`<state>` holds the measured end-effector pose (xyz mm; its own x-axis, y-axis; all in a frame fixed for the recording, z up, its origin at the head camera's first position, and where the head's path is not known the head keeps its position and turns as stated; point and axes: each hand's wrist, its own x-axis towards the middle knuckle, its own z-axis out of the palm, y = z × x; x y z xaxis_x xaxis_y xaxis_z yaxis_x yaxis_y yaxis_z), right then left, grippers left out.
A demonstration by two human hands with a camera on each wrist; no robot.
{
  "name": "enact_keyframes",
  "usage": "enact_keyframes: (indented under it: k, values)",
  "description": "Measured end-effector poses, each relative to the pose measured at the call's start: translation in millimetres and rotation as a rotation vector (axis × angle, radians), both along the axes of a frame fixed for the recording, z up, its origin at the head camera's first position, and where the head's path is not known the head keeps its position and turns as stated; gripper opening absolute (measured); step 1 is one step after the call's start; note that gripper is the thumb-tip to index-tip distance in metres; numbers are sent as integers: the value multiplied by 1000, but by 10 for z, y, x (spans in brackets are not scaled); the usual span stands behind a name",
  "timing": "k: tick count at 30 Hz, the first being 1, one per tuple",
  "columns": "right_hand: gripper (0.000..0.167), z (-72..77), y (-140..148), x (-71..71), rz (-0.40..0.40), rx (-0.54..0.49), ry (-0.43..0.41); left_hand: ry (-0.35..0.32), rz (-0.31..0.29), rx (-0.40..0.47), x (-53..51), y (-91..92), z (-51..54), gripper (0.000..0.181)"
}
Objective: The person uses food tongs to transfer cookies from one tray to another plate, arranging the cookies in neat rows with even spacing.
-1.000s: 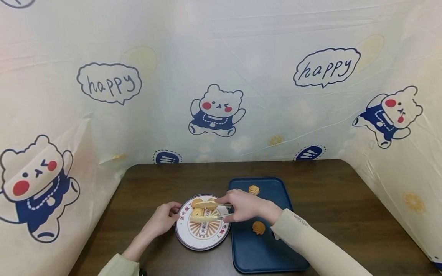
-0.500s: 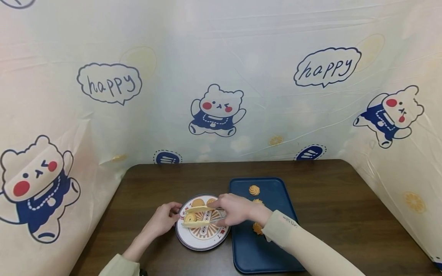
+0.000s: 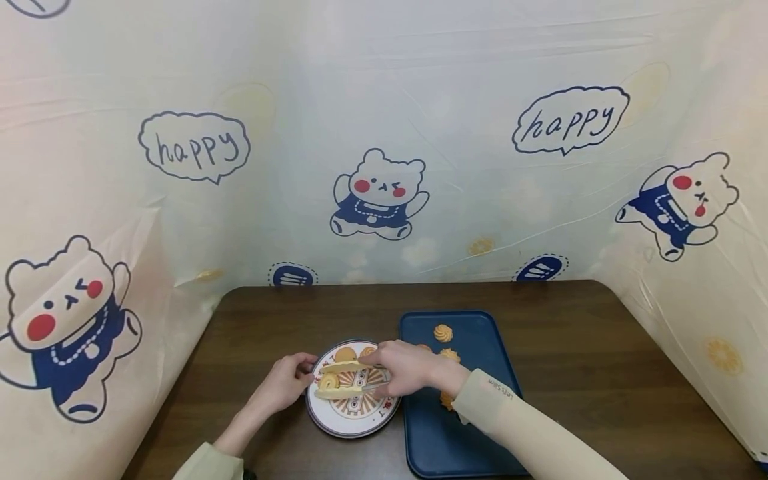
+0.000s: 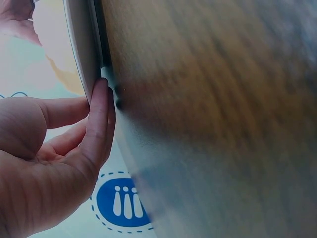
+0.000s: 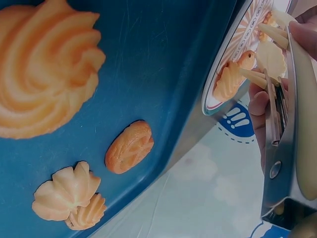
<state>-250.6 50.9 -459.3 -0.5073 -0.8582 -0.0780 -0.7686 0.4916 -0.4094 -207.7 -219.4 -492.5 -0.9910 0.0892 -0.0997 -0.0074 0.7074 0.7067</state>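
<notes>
In the head view my left hand (image 3: 285, 381) pinches the left rim of a round white plate (image 3: 351, 427) with a printed pattern. Thumb and fingers clasp that rim in the left wrist view. My right hand (image 3: 408, 367) grips metal tongs (image 5: 280, 168) with cream-coloured tips, held low over the plate. A pale yellow cookie (image 3: 329, 381) lies between the tips; whether they touch it I cannot tell. Behind the tongs, another cookie (image 3: 345, 355) sits on the plate, with one more partly hidden by my right fingers.
A blue tray (image 3: 462, 447) stands right of the plate under my right forearm. It bears several cookies, among them a swirled cookie (image 3: 443, 333) at the back and a small oval cookie (image 5: 130, 147). The brown table (image 3: 576, 347) ends at a printed cloth backdrop.
The right hand and tongs have moved left over the plate, carrying the pale yellow cookie to its left side. In the last half second they barely move. The left hand stays at the rim.
</notes>
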Motion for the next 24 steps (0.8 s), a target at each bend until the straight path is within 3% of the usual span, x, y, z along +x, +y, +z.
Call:
enact_keyframes:
  k: [15,24]
  values:
    - [64,20,-3,27,7,-7,48,-17,-3,16,-19,-19,-41,32]
    - [64,138,90,51,-16,-31,42,-16,0,10,-23,-13,-28,32]
